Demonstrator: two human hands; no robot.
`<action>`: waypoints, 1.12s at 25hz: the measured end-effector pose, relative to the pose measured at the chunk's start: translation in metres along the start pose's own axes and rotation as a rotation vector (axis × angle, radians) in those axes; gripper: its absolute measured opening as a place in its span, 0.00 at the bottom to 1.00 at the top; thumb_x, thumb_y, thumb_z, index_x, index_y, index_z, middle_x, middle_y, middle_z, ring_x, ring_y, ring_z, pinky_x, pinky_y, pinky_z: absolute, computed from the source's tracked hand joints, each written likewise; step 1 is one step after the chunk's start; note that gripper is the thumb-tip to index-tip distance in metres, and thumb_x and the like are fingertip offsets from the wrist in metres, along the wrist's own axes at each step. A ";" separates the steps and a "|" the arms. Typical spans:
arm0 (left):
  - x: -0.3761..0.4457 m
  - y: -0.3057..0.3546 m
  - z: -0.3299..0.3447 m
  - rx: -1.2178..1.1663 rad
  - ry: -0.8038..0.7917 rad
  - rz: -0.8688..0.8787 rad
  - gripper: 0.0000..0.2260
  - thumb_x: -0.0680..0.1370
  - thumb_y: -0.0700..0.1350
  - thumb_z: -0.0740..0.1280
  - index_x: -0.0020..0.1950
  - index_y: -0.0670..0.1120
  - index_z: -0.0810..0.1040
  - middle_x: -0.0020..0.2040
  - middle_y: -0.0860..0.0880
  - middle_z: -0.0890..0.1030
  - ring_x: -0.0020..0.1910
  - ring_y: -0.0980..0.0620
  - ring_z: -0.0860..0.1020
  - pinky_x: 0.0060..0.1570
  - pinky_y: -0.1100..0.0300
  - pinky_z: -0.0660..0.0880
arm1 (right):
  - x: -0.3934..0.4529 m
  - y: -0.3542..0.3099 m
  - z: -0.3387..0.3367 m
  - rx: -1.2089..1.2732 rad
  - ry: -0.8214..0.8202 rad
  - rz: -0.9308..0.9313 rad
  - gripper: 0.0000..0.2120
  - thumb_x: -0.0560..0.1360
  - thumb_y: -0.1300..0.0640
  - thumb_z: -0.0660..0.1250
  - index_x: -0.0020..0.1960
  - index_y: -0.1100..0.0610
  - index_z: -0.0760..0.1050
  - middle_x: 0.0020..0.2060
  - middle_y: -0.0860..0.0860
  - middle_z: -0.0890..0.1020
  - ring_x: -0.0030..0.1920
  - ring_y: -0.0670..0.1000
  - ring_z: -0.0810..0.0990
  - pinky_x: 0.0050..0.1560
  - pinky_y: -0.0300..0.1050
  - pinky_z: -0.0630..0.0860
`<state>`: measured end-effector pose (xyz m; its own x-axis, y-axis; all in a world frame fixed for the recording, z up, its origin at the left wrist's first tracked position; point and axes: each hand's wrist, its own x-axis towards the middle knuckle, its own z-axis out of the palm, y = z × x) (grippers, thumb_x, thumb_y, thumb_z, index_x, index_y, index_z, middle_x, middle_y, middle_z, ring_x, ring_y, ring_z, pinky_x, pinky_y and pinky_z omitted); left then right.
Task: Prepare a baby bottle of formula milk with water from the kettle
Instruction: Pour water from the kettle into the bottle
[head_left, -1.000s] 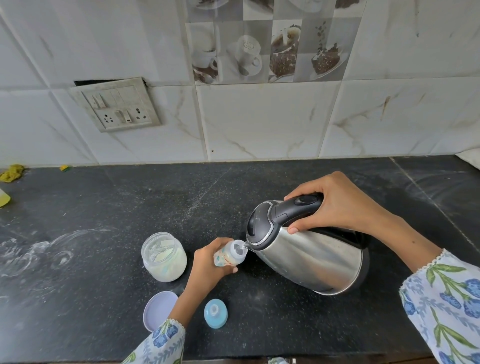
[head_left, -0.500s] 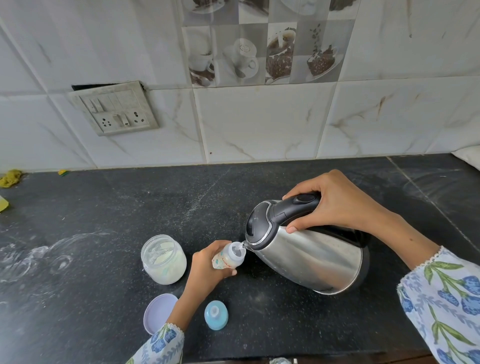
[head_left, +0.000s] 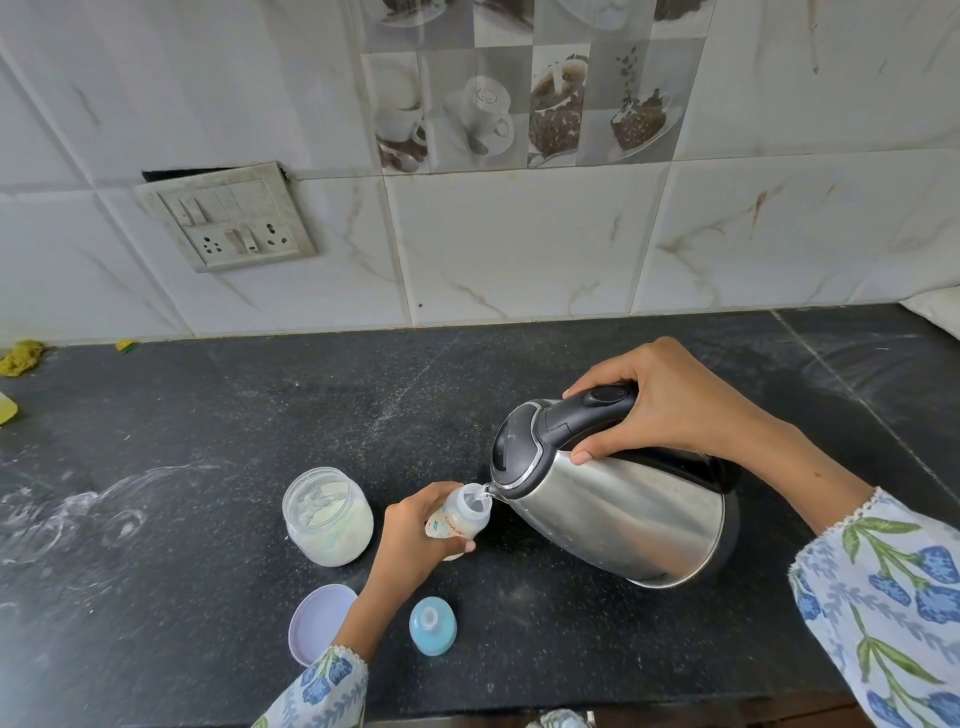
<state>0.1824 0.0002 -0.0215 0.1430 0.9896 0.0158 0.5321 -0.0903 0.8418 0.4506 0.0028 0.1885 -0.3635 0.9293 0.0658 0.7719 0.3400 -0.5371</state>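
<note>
a: right hand (head_left: 670, 400)?
b: fingers wrapped tight on the handle of the kettle (head_left: 618, 499), tipped left, spout at the mouth of the bottle (head_left: 460, 522), thin stream of water running in.
a: left hand (head_left: 415, 530)?
b: fingers clamped round the bottle, tilted, above the desk (head_left: 208, 441).
a: nearby?
b: open jar (head_left: 328, 517) just left; purple lid (head_left: 317, 621) and blue cap (head_left: 432, 625) in front.

White sleeves (head_left: 883, 597), blue-green floral print, scalloped cuffs.
</note>
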 end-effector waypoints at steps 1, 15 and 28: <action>0.000 -0.001 0.000 0.000 -0.002 -0.002 0.28 0.60 0.40 0.81 0.57 0.54 0.77 0.53 0.56 0.82 0.56 0.58 0.79 0.60 0.57 0.74 | 0.000 0.000 0.000 -0.003 -0.001 0.001 0.23 0.56 0.43 0.81 0.50 0.45 0.84 0.39 0.40 0.86 0.42 0.40 0.83 0.49 0.46 0.78; -0.002 -0.002 0.002 0.009 -0.002 -0.019 0.29 0.60 0.41 0.81 0.58 0.53 0.78 0.54 0.56 0.82 0.56 0.57 0.79 0.61 0.53 0.74 | -0.002 -0.001 -0.001 -0.011 -0.018 -0.004 0.23 0.56 0.42 0.81 0.50 0.45 0.84 0.38 0.40 0.86 0.41 0.40 0.82 0.48 0.46 0.78; -0.006 0.004 0.002 -0.007 0.006 -0.005 0.28 0.61 0.39 0.81 0.56 0.56 0.77 0.53 0.57 0.82 0.56 0.58 0.79 0.61 0.57 0.74 | -0.003 -0.001 -0.001 -0.015 -0.020 -0.011 0.23 0.57 0.43 0.81 0.50 0.45 0.84 0.39 0.40 0.86 0.41 0.40 0.82 0.48 0.45 0.78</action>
<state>0.1857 -0.0068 -0.0192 0.1347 0.9908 0.0146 0.5267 -0.0841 0.8459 0.4518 -0.0004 0.1893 -0.3826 0.9223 0.0544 0.7755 0.3526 -0.5236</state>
